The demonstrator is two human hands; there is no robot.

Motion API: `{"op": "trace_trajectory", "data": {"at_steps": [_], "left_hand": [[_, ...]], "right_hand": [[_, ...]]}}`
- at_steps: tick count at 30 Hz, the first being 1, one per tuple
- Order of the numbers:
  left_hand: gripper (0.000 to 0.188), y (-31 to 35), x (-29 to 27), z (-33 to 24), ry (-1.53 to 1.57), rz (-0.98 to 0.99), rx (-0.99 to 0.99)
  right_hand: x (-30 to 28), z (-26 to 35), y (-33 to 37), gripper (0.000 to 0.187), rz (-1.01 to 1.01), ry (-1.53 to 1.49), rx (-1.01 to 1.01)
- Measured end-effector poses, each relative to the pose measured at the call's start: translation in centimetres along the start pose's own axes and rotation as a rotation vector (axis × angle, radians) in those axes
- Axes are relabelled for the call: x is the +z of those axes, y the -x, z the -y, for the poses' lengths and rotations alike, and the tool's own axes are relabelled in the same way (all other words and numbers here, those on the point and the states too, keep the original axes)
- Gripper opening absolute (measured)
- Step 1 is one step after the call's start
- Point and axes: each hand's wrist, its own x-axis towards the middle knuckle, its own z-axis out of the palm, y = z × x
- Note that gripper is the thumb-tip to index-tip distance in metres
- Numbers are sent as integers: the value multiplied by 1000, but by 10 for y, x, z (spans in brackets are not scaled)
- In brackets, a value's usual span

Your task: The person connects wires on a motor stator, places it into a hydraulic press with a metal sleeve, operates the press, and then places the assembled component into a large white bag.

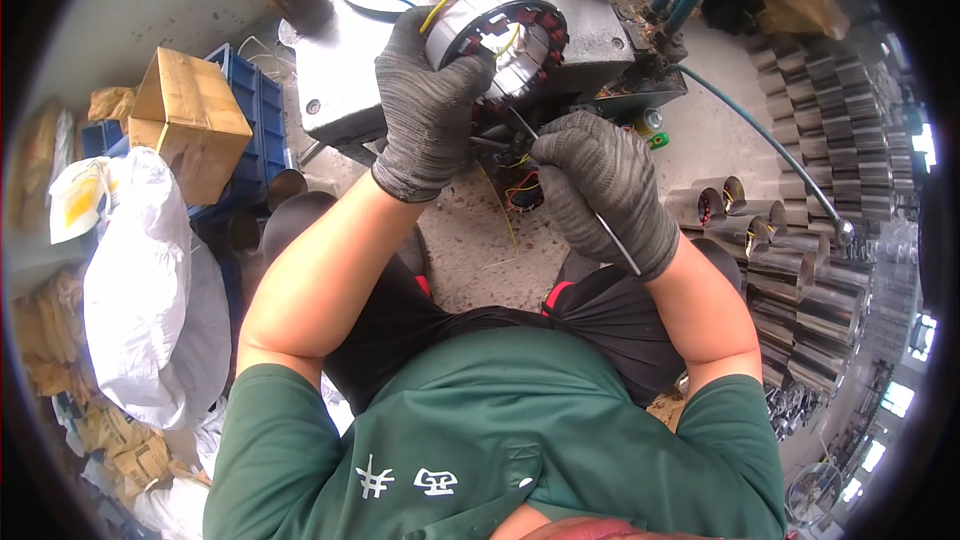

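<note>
My left hand (428, 105), in a grey knit glove, grips a ring-shaped motor stator (515, 75) by its left side. The stator has a silvery outer ring, dark red windings round its edge, and red, yellow and blue lead wires at the top left. In my right hand (605, 190), also gloved, is a thin metal rod (617, 243), closed in the fist. One end of the rod points up toward the stator's lower edge; whether it touches is hard to tell. The other end sticks out below my wrist.
Behind the stator stands a metal machine bed (345, 65). A cardboard box (190, 115) on blue crates (262, 105) and a white sack (140, 280) are at left. At right, rows of metal cylinders (815, 280) stack up beside a blue hose (755, 130). Cans (650, 121) lie behind my right hand.
</note>
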Motion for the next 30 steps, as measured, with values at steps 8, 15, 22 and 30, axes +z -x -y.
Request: {"op": "trace_trajectory", "data": {"at_steps": [8, 15, 22, 30], "left_hand": [[27, -13, -21, 10, 383, -24, -510], [24, -14, -22, 6, 417, -17, -558], [23, -14, -28, 8, 430, 75, -545], [23, -13, -26, 0, 451, 138, -570]], "right_hand": [[2, -8, 6, 15, -135, -895, 642], [-2, -28, 8, 24, -143, -1251, 723], [-4, -36, 7, 25, -89, -1381, 785], [0, -36, 11, 25, -122, -1408, 692]]}}
